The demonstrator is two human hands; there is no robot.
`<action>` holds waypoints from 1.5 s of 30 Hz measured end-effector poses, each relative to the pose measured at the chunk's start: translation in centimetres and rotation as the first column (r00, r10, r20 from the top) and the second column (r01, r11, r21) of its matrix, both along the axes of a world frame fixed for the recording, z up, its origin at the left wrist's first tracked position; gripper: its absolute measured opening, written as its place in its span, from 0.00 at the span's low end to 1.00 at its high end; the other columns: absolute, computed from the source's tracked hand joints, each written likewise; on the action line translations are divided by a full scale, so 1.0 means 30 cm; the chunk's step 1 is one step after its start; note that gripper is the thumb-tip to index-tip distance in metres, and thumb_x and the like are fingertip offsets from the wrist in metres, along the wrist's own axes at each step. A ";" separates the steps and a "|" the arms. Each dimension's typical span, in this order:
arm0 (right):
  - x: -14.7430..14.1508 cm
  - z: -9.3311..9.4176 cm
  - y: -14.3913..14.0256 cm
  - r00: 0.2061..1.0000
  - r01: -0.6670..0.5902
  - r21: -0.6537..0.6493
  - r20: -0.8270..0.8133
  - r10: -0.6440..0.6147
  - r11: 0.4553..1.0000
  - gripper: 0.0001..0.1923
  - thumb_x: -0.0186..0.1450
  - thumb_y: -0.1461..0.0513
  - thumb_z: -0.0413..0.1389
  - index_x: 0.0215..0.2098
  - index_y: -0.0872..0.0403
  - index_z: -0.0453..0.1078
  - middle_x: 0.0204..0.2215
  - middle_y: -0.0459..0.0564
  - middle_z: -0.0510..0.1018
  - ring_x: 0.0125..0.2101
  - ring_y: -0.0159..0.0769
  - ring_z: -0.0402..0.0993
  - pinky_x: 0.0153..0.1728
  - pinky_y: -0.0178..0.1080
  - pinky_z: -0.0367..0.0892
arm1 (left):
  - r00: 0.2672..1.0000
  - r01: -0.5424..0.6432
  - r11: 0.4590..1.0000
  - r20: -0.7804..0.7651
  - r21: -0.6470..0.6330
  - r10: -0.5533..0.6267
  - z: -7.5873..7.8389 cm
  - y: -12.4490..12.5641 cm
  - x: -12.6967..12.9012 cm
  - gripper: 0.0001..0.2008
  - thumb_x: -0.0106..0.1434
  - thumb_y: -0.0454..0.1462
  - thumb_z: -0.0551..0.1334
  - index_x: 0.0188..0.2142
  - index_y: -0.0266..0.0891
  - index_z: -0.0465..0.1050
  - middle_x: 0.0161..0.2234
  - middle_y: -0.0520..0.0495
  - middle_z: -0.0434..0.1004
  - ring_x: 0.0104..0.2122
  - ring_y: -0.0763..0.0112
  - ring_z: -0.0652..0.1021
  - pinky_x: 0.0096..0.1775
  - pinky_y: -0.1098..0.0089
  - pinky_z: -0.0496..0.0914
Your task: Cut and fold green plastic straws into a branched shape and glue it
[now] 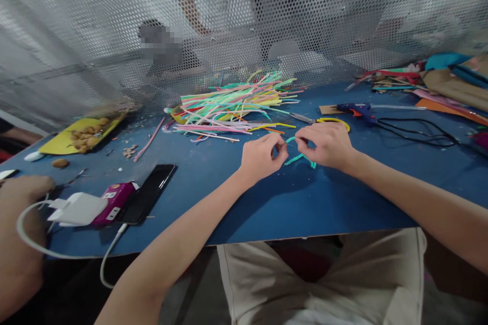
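Both hands meet over the middle of the blue counter (267, 198), a little toward its far edge. The left hand (261, 156) and the right hand (324, 144) each have their fingers closed in a pinch on a teal pipe cleaner (301, 158), which runs between them and trails in a bent loop onto the counter below the right hand. Just behind them lies a loose pile of coloured pipe cleaners (236, 104), and yellow-handled scissors (324, 121) rest just beyond the right hand, with a blue glue gun (356, 109) and its black cord farther toward the right edge. At the near left corner sit a phone (150, 190), a white charger (78, 208) and a small pink box (114, 200); another person's hand (23, 188) rests at the left edge. To bend the wire cleanly, it seems best to keep both pinches close together at the bend, turn one against the other in small twists, and keep the trailing end free of the pile.
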State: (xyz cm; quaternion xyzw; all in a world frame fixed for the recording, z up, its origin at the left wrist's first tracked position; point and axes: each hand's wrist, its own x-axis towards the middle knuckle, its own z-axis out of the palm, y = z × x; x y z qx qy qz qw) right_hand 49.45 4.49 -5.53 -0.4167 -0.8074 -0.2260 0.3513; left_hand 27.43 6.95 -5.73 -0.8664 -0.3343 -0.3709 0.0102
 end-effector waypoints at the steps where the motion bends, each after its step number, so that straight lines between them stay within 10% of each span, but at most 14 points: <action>1: -0.003 0.002 -0.003 1.000 0.001 -0.001 0.001 -0.001 1.000 0.08 0.66 0.63 0.55 0.32 0.51 0.76 0.25 0.42 0.81 0.26 0.31 0.75 0.31 0.37 0.60 | 1.000 -0.006 1.000 -0.017 -0.006 0.006 -0.002 0.002 0.000 0.03 0.65 0.37 0.63 0.34 0.41 0.74 0.30 0.54 0.81 0.24 0.77 0.75 0.29 0.72 0.62; 13: -0.012 0.006 -0.012 0.999 -0.004 -0.010 0.040 0.004 1.000 0.09 0.65 0.63 0.55 0.32 0.51 0.77 0.26 0.44 0.82 0.27 0.32 0.75 0.31 0.37 0.61 | 0.994 0.083 0.994 -0.074 0.070 -0.078 -0.018 0.019 -0.009 0.15 0.72 0.36 0.57 0.54 0.46 0.78 0.45 0.50 0.85 0.39 0.71 0.84 0.37 0.72 0.70; 45: -0.007 0.007 -0.013 0.998 -0.065 -0.023 0.020 0.065 0.998 0.07 0.62 0.64 0.56 0.26 0.52 0.72 0.20 0.40 0.76 0.22 0.30 0.69 0.29 0.35 0.59 | 0.997 -0.075 0.997 -0.031 0.018 0.076 0.006 -0.003 -0.001 0.09 0.70 0.40 0.61 0.43 0.47 0.81 0.31 0.52 0.84 0.25 0.74 0.78 0.28 0.72 0.61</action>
